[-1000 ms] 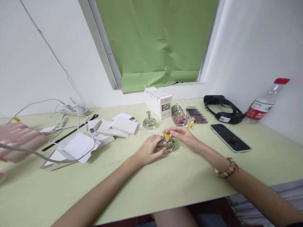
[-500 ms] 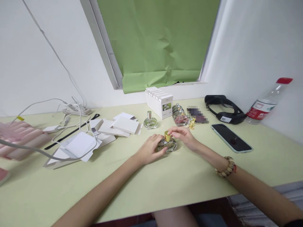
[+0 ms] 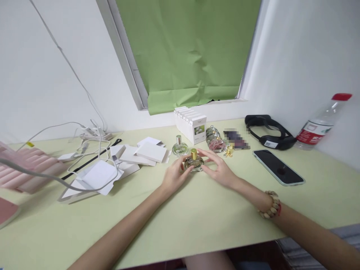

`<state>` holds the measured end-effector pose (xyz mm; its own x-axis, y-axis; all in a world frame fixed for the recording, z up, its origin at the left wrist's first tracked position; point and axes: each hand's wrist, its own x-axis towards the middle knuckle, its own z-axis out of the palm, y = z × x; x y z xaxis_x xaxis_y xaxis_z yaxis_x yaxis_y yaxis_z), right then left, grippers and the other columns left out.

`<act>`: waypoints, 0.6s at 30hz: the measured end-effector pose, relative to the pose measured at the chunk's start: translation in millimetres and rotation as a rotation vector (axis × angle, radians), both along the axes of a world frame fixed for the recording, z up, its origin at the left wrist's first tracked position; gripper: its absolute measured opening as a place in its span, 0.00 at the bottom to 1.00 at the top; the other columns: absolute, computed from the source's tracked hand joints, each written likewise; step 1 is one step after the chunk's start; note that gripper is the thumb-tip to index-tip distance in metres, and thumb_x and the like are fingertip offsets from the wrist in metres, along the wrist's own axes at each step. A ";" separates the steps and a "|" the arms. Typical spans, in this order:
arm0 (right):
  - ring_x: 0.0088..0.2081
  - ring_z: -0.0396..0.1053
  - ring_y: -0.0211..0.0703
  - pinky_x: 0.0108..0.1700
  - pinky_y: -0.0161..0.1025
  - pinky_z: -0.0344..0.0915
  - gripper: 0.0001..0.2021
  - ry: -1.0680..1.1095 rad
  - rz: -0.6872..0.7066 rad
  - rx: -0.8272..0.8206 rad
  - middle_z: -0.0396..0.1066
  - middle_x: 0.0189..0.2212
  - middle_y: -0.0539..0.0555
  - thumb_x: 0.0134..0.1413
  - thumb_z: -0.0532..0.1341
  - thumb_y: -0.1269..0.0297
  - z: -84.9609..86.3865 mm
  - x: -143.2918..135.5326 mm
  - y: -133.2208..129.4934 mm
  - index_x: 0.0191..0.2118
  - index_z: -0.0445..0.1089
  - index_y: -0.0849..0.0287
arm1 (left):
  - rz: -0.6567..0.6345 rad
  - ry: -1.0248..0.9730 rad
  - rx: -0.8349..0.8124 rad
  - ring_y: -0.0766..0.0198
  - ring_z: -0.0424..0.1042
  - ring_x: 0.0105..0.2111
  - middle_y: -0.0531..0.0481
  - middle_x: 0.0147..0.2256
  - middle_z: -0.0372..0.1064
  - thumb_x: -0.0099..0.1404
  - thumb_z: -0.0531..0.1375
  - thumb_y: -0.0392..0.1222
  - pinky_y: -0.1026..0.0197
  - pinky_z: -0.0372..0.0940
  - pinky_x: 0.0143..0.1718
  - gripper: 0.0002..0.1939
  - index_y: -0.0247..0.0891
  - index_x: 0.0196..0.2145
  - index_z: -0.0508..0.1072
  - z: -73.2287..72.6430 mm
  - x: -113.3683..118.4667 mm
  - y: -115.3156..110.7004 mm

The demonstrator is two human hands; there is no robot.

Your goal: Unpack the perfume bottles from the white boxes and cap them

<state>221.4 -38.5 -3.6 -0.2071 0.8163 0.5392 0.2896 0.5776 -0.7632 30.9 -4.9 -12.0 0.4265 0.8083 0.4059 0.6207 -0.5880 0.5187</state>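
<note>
A glass perfume bottle with a gold cap [image 3: 194, 162] stands upright on the pale green table. Wrapped round its left side is my left hand [image 3: 176, 174], thumb in front. My right hand [image 3: 219, 168] holds the right side between thumb and fingers. Just behind and to the left stands a second bottle with a silver cap and green tint [image 3: 180, 149]. Several more bottles [image 3: 216, 144] are lined up behind my right hand, with small gold pieces [image 3: 228, 150] beside them.
White boxes [image 3: 199, 129] stand in a row by the wall. Unfolded white cartons [image 3: 152, 152] and cables [image 3: 84, 190] lie left. On the right are a phone [image 3: 278, 167], a black headset [image 3: 271, 138] and a red-capped plastic bottle [image 3: 316, 129]; pink padding [image 3: 30, 168] lies far left.
The gold-capped bottle has shifted back and slightly left, nearer the silver-capped one. My right hand has come down from the cap to the bottle's side.
</note>
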 end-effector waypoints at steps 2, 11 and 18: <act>0.49 0.62 0.44 0.48 0.44 0.62 0.23 -0.040 -0.040 -0.010 0.63 0.49 0.56 0.50 0.55 0.70 -4.2 -0.5 1.5 0.54 0.61 0.51 | 0.058 -0.064 0.011 0.69 0.64 0.26 0.51 0.42 0.67 0.62 0.53 0.47 0.64 0.62 0.29 0.18 0.42 0.49 0.60 -3.3 -0.9 4.9; 0.41 0.64 0.41 0.43 0.40 0.63 0.16 -0.092 -0.136 -0.062 0.64 0.42 0.54 0.49 0.55 0.72 -9.6 2.9 6.3 0.44 0.68 0.54 | 0.224 -0.300 0.005 0.72 0.62 0.24 0.47 0.45 0.62 0.59 0.52 0.37 0.66 0.61 0.25 0.17 0.39 0.47 0.57 -4.7 -5.4 15.7; 0.40 0.64 0.40 0.43 0.40 0.63 0.12 -0.096 -0.134 -0.043 0.64 0.40 0.54 0.49 0.54 0.72 -9.8 2.1 5.5 0.39 0.70 0.55 | 0.250 -0.180 0.038 0.72 0.63 0.25 0.51 0.39 0.59 0.58 0.50 0.35 0.64 0.62 0.29 0.02 0.39 0.30 0.61 -1.6 -7.5 12.1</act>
